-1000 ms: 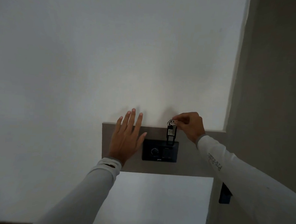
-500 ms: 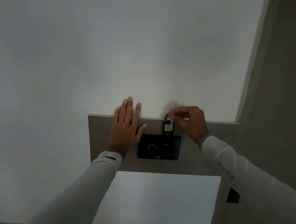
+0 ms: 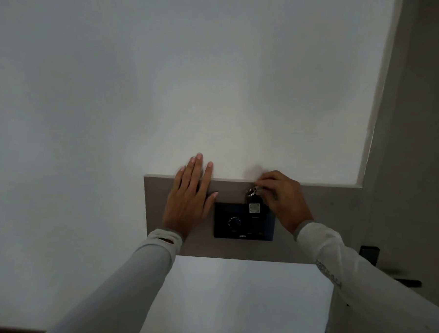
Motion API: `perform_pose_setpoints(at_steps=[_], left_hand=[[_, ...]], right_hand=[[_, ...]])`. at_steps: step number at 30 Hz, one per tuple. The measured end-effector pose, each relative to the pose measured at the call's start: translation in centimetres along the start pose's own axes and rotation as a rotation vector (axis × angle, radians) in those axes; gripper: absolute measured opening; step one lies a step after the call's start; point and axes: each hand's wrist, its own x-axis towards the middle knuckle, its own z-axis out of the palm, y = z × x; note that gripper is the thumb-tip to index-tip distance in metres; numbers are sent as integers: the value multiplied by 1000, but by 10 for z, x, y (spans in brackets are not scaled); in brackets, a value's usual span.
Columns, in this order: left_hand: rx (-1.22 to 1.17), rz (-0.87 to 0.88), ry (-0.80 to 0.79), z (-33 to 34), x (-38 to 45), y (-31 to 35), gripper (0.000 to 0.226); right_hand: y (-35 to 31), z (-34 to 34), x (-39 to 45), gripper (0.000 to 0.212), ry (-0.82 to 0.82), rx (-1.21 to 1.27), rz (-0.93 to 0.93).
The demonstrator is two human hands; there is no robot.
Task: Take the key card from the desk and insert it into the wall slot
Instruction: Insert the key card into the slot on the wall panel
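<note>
The right hand [image 3: 283, 197] pinches the top of the key card [image 3: 255, 204] by its ring, with the card hanging just below the fingertips. Its lower end meets the top of the black wall slot [image 3: 244, 221], so insertion seems underway, judged unfinished. The left hand [image 3: 188, 200] lies flat and open on the grey panel [image 3: 325, 222], left of the slot.

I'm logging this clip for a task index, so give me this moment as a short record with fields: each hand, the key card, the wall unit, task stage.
left hand: open, flat on the grey wall panel, left of the wall unit
right hand: pinching the key card's top end
key card: dark, upright, metal ring on top, lower end at the unit's top edge
wall unit: black, with a round dial
task stage: card at the slot; how deep it sits cannot be told
</note>
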Motion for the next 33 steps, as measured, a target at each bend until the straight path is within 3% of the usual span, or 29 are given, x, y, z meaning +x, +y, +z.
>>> perform_pose_setpoints(at_steps=[6,12,26,33], left_hand=[[-18,-5,-13,-1,-1,1,68],[-42,-16,-16,-3,0,2,68],[-57,-27,-60,-4,0,2,69],[-73,-31,-83,-3,-2,3,70]], right_hand=[[2,4,-8,23,-48,-91,-42],[4,7,-14,20,-63,-200,-149],[-1,5,-9,10,-96,-273,-181],[3,15,-19,21,-99,-200,-15]])
